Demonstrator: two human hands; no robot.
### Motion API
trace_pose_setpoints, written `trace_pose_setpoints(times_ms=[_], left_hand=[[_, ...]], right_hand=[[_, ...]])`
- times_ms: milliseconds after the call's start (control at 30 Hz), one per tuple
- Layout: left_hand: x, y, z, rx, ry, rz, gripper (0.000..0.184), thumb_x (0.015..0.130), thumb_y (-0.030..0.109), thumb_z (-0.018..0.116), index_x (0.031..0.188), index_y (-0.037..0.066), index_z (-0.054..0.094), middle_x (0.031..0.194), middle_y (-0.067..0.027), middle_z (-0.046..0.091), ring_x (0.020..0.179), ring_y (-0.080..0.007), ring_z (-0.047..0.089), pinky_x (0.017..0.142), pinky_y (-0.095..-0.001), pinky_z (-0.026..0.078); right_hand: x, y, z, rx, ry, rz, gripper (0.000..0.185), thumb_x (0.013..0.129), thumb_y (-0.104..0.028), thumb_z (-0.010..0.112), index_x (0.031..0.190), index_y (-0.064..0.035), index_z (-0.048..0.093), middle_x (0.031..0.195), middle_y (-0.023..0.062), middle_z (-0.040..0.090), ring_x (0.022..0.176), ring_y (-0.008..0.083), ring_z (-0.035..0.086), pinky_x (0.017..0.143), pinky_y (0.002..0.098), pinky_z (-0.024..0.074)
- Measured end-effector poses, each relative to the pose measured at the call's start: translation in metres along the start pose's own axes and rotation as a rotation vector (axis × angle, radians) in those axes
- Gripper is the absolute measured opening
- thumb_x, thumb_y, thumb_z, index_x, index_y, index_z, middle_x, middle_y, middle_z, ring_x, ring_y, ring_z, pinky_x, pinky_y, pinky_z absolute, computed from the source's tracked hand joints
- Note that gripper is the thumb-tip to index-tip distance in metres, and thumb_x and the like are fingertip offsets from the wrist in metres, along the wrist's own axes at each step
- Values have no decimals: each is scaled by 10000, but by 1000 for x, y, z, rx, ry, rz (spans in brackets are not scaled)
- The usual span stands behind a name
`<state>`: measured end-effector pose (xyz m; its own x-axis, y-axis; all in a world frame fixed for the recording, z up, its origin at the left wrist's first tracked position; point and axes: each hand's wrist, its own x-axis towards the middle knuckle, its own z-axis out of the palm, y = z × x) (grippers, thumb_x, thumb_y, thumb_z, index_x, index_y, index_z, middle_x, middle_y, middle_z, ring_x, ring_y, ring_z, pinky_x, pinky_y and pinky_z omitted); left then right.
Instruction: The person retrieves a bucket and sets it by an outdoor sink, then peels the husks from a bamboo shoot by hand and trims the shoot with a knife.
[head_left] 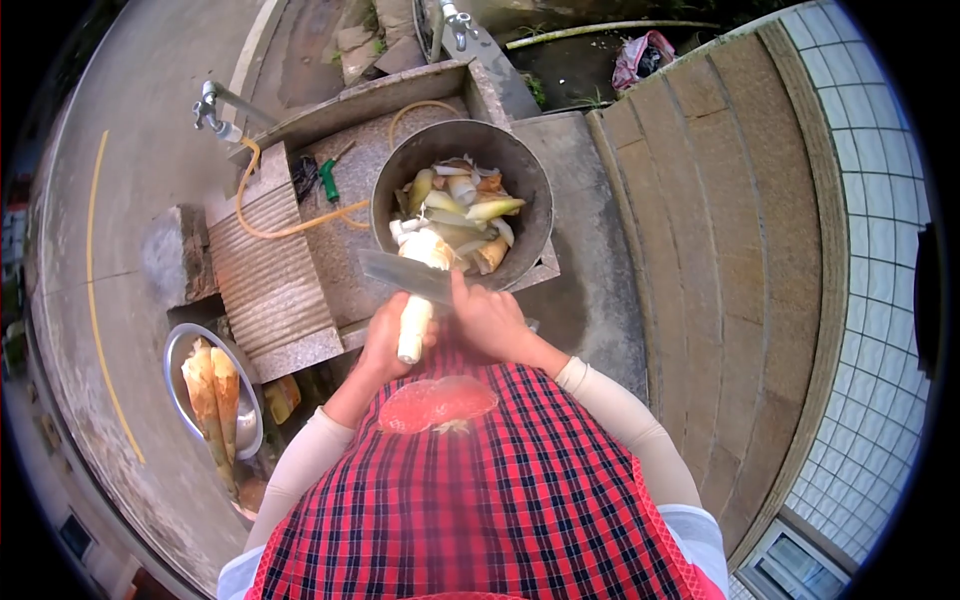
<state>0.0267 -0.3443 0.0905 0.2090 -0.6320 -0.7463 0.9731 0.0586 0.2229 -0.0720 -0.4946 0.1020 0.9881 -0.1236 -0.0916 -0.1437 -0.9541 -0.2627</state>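
Observation:
My left hand point(380, 338) is closed around a peeled, pale bamboo shoot point(411, 335), whose thick end reaches over the near rim of a large metal pot point(545, 195). In my right hand point(494, 322) is a wide-bladed knife point(392, 272), its handle hidden by the fingers. The blade lies across the shoot; how deep it sits in it, I cannot tell. Cut bamboo shoot pieces point(462, 208), white, yellow-green and brown, lie inside the pot, below and beyond both hands.
The pot stands in a stone sink point(350, 150) with a ridged washboard slab point(272, 285). A yellow hose point(270, 233) runs from a tap point(207, 108) past a green spray nozzle point(328, 180). Unpeeled bamboo shoots point(212, 390) rest in a metal basin point(252, 440). Steps point(720, 250) rise at right.

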Motion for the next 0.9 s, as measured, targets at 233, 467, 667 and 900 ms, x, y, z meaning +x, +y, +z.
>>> trace_pose_setpoints(times_ms=[233, 467, 667, 900], left_hand=[[-9, 3, 5, -34, -88, -102, 493, 932, 462, 418, 1168, 30, 392, 844, -126, 491, 616, -169, 481, 469, -257, 423], [-12, 11, 10, -180, 15, -158, 502, 925, 468, 428, 1155, 23, 406, 849, -126, 500, 610, -165, 487, 474, -262, 450], [-5, 8, 4, -147, 31, -119, 433, 947, 411, 375, 1069, 2, 453, 797, -126, 525, 572, -180, 498, 453, -261, 438], [-4, 1, 8, -118, -25, -105, 394, 946, 372, 377, 1014, -1, 483, 785, -128, 524, 552, -170, 477, 426, -237, 386]], right_hand=[[45, 63, 31, 14, -31, 294, 247, 771, -62, 494, 936, 89, 598, 678, 215, 635, 600, 299, 655, 533, 378, 530], [25, 52, 23, 451, -40, 455, 230, 808, -103, 506, 980, 18, 600, 715, 217, 623, 612, 336, 626, 548, 423, 496], [-9, -2, -4, 157, -42, 18, 508, 754, -68, 477, 1250, 40, 445, 712, 147, 595, 580, 301, 611, 500, 406, 482], [-5, -4, 5, 85, -11, 64, 508, 746, -29, 471, 1230, 118, 420, 690, 158, 589, 571, 287, 617, 499, 384, 499]])
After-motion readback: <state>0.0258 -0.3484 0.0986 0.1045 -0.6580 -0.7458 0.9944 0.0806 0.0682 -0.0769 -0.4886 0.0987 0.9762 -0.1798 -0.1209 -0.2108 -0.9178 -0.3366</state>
